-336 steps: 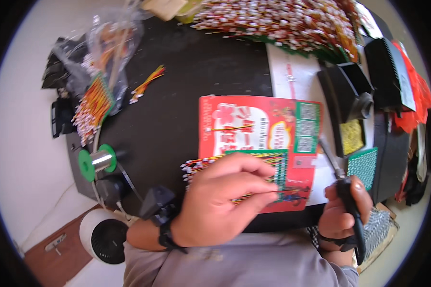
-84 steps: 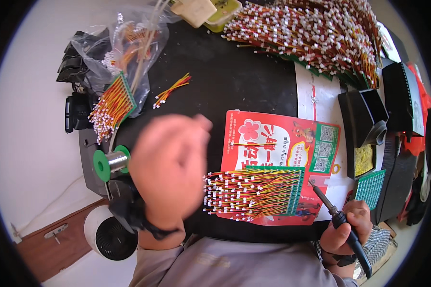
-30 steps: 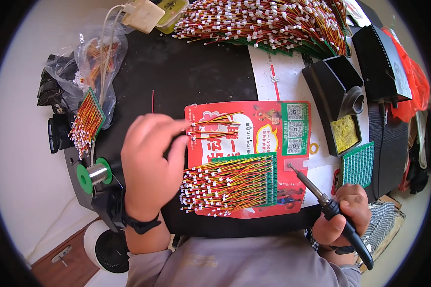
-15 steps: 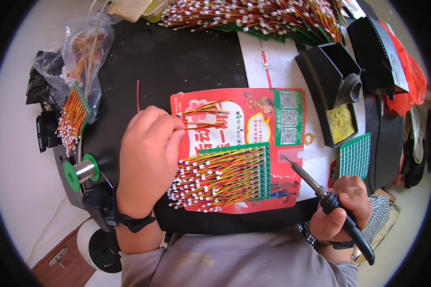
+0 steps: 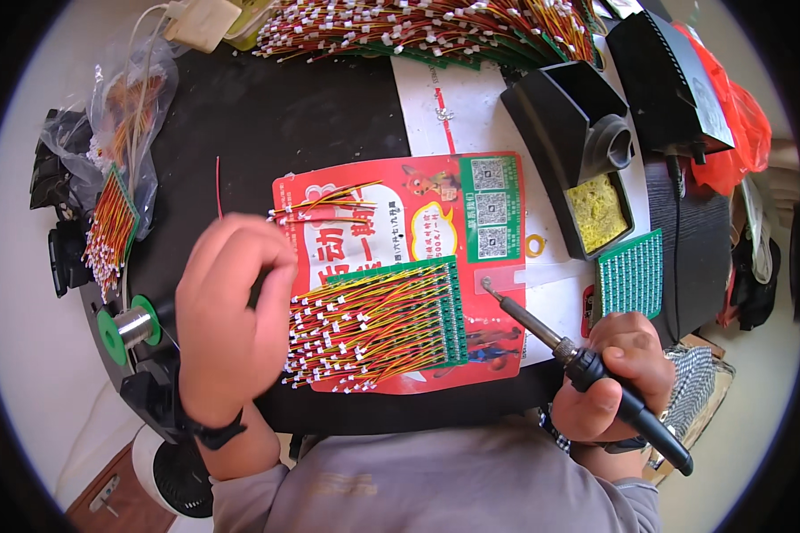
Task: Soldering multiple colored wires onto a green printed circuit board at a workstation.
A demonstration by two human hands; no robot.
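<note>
1. Clenched around the black handle of a soldering iron (image 5: 636, 413) is the right hand (image 5: 620, 373), with the metal tip pointing up and to the left.
2. That tip is over the red sheet (image 5: 453, 377), just beside the right edge of the wired board; whether it touches the sheet, I cannot tell.
3. Fingers and thumb of the left hand (image 5: 231, 320) are curled toward each other near the sheet's left edge; I cannot tell whether anything is pinched between them.
4. On the lower part of the sheet lies the green circuit board (image 5: 454, 311), its red and yellow wires (image 5: 373, 324) spreading left to white plugs.
5. Above it, a few loose wires (image 5: 338, 197) lie on the sheet, and a thin red wire (image 5: 219, 182) shows on the black table (image 5: 293, 107) just above the left hand.
6. Right of the sheet are a green board (image 5: 631, 275) and the iron's stand (image 5: 547, 120) with a yellow sponge (image 5: 597, 213).
7. Far left is a solder spool (image 5: 135, 327); a wire heap (image 5: 427, 27) fills the top.
</note>
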